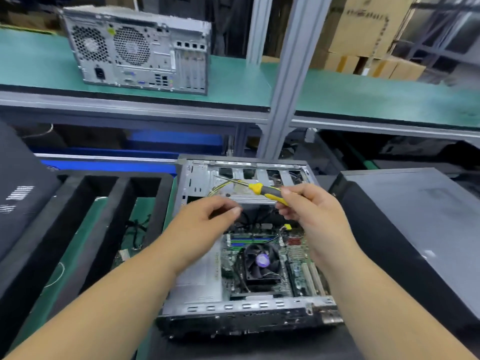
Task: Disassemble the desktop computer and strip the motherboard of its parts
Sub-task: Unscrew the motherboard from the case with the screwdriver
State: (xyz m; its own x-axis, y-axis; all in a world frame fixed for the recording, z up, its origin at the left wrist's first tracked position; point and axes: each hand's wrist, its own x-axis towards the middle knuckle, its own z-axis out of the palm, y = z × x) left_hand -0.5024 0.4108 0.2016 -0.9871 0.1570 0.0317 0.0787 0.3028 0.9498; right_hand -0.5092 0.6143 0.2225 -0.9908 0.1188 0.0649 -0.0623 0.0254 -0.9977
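A: What's biggest here?
B: The open computer case [246,245] lying flat on the bench, motherboard [270,258] inside with its cooler fan [262,263].
A: And the 2 hands?
B: Left hand [205,224] hovers above the case, fingers loosely curled, holding nothing. Right hand [311,211] pinches a yellow-and-black screwdriver [267,192] (tip pointing left, over the drive bay).

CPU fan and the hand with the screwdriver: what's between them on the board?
Head view: between the CPU fan and the right hand holding the screwdriver lie the memory slots and black cables.
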